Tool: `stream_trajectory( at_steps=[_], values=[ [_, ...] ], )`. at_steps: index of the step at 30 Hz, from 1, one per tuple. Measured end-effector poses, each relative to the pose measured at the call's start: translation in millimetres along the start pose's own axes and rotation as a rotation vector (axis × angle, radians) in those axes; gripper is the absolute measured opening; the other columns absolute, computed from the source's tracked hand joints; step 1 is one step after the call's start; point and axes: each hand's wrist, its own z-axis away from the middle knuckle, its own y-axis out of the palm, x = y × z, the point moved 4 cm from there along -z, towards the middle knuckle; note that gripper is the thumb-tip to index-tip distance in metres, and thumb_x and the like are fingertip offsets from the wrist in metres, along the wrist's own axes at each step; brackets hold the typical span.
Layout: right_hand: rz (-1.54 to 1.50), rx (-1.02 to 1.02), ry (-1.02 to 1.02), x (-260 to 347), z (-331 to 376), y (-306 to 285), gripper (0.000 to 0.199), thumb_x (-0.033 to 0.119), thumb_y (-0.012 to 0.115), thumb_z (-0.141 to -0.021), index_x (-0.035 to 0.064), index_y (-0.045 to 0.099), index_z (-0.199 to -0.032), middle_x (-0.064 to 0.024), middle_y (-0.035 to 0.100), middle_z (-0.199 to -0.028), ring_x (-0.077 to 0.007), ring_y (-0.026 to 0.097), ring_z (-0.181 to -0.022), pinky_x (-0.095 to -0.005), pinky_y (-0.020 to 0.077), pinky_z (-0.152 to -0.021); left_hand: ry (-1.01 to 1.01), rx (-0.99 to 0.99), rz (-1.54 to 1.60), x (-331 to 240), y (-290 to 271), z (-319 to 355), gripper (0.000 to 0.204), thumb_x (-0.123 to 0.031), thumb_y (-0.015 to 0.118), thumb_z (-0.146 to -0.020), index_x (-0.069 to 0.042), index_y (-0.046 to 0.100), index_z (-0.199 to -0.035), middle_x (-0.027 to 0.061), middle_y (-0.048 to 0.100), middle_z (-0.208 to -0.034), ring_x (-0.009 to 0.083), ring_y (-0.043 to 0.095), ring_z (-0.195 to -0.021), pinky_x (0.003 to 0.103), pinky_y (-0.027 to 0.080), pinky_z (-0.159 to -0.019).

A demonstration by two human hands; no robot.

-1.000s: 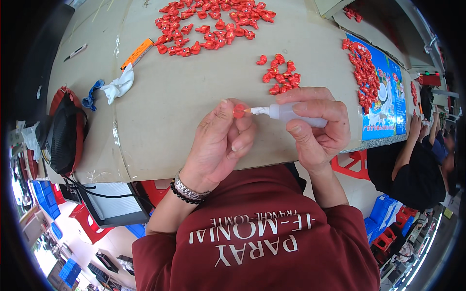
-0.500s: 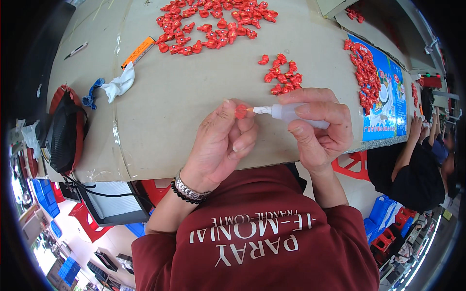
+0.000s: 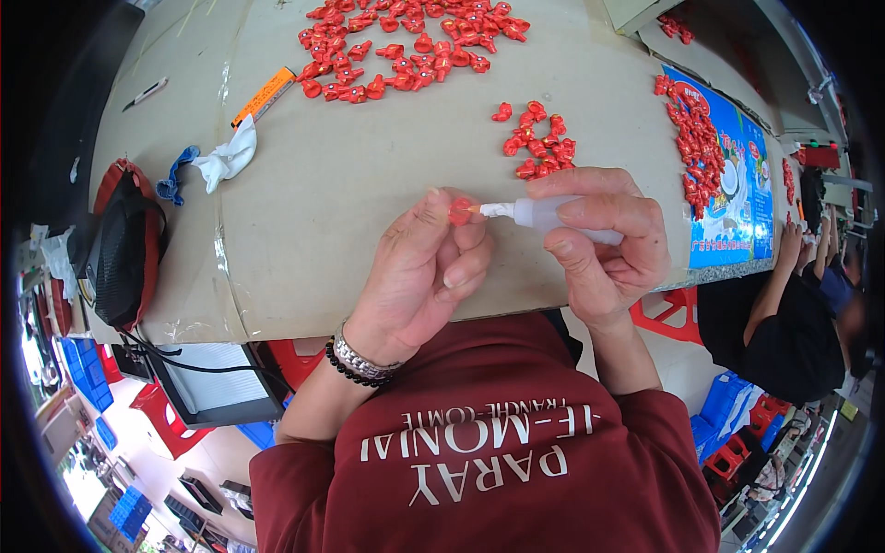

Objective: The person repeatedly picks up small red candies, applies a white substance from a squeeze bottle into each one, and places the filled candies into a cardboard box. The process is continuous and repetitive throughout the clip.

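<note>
left hand (image 3: 419, 267): closed, small red piece (image 3: 459, 210) pinched at fingertips above surface (image 3: 369, 175) | right hand (image 3: 604, 241): wrapped round white squeeze bottle (image 3: 544, 215), nozzle touching piece | risk: over-squeezing may flood fingers; piece may be dropped if pinch slackens

Two bare hands were at work: the left hand (image 3: 419, 267) and the right hand (image 3: 599, 240). One small red plastic piece (image 3: 459, 210) sat pinched in the left, and one translucent white squeeze bottle (image 3: 544, 214) lay in the right. On the cardboard-covered tabletop (image 3: 350, 184), loose red plastic pieces lay in three groups: a big heap (image 3: 406, 41) too many to count, a small cluster (image 3: 536, 143) of roughly a dozen, and a strip (image 3: 691, 138) on one blue printed sheet (image 3: 737, 203). There was one orange utility knife (image 3: 263, 95), one white crumpled cloth (image 3: 226, 158), one black-and-red bag (image 3: 124, 249).
</note>
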Motion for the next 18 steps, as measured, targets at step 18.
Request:
stream_trajectory(
  at_steps=[18],
  values=[
    [-0.001,0.005,-0.008,1.9,-0.3,0.2,0.021,-0.001,0.07,-0.077,-0.0039,0.058,-0.093,-0.0205,0.065,-0.091,-0.0231,0.063,-0.081,-0.0291,0.0511,-0.066,-0.011,-0.069,-0.023,0.7,5.4,0.3,0.035,-0.034,0.035,-0.101,-0.005,0.048,-0.086,-0.0003,0.046,-0.075,0.005,0.036,-0.052,0.019,0.027,-0.041]
  ],
)
